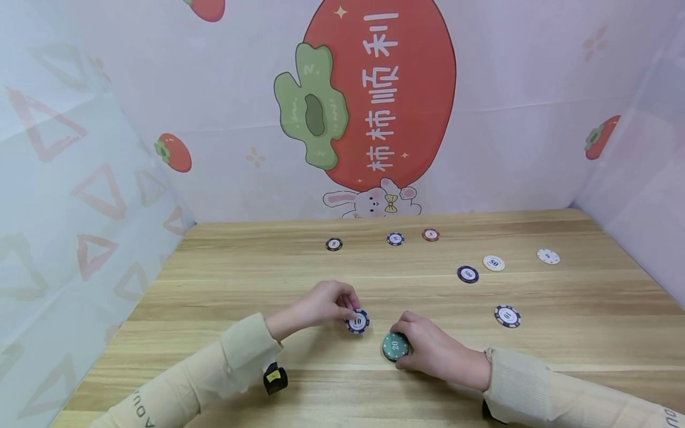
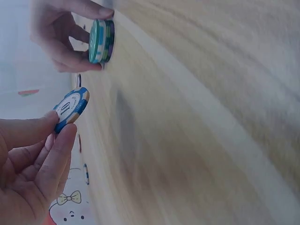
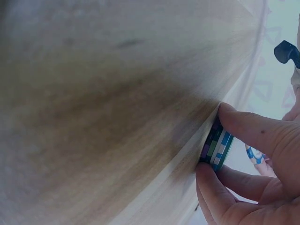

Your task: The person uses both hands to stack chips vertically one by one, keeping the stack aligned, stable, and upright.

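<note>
Left hand point(image 1: 326, 303) pinches the blue chip point(image 1: 357, 321) near its edge; chip is tilted, off the bench point(image 1: 214, 303). Right hand point(image 1: 436, 351) grips the stack point(image 1: 395, 346), right of and nearer than the chip, thumb on its near side; stack looks seated on the bench.

Risks, my read: small pinch area, so the blue chip could slip if the thumb slides. Uneven squeeze could shear the stack's layers. Low sideways move by either hand could clip chip against stack. Wide right-hand swing could knock the loose chip point(image 1: 507, 316) farther right.
</note>
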The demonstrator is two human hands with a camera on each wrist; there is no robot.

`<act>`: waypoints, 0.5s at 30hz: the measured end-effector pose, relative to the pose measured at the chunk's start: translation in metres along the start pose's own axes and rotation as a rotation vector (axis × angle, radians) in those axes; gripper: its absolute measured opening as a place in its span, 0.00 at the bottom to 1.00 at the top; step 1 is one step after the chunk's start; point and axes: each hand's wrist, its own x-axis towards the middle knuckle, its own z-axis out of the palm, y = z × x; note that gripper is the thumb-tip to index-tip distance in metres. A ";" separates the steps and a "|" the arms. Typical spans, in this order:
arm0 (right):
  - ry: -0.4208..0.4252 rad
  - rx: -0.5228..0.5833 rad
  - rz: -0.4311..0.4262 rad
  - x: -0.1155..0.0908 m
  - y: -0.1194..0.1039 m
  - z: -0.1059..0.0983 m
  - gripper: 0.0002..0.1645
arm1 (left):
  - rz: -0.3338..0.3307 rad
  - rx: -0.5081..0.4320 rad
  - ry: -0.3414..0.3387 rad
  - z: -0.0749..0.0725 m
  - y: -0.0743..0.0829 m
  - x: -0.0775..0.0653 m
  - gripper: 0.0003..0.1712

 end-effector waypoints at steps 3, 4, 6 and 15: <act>0.004 -0.005 -0.003 0.000 0.000 0.000 0.25 | -0.033 -0.064 -0.025 0.003 0.002 -0.001 0.04; 0.005 -0.006 -0.007 0.000 0.001 0.000 0.25 | -0.050 -0.090 -0.033 0.003 0.003 -0.001 0.04; 0.007 -0.005 -0.013 -0.001 0.001 0.001 0.25 | -0.090 -0.149 -0.050 0.005 0.003 -0.001 0.04; -0.001 0.006 -0.007 0.000 0.002 0.001 0.25 | -0.178 -0.368 -0.090 0.016 -0.001 -0.001 0.06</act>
